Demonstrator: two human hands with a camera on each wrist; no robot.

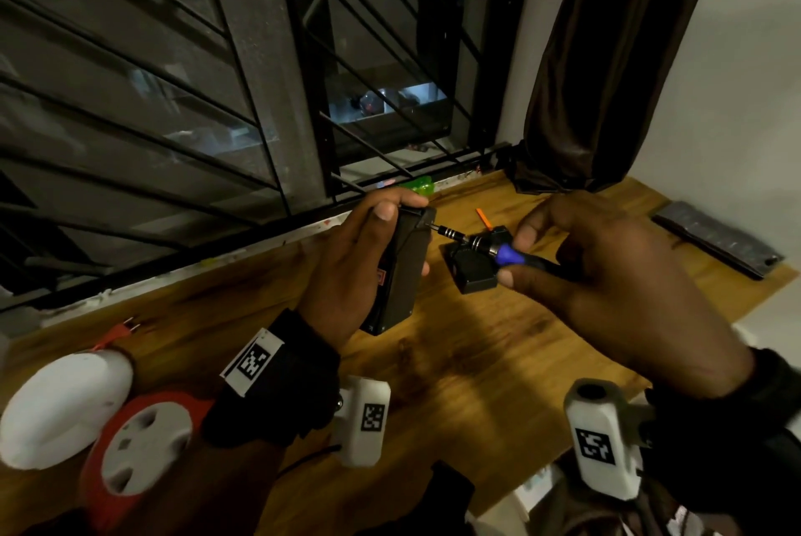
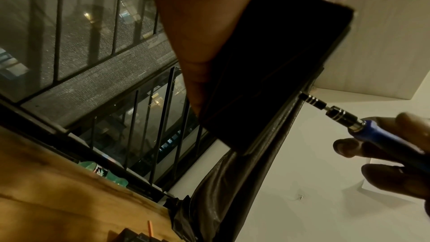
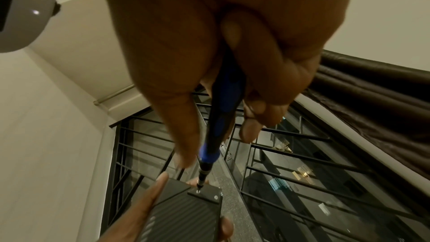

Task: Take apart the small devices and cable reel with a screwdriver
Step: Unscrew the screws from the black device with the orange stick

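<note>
While the left hand (image 1: 346, 271) gripped the black device (image 1: 401, 271) clear of the wooden table (image 1: 455, 362), its screw face was turned toward the tool. The right hand (image 1: 615, 284) pinched the screwdriver (image 1: 505, 254) handle, with the bit seated in a corner screw (image 3: 198, 191), probably for alignment. The cable reel (image 1: 134, 449) lay near the table's left edge, apparently untouched.

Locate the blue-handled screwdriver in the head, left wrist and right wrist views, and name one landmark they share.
Head: screwdriver right of centre, gripped by the right hand, tip at the black device held by the left hand.
Left wrist: screwdriver at the right edge, tip at the device's edge.
Right wrist: screwdriver centre, pointing down.
Shared landmark: the window grille.
</note>
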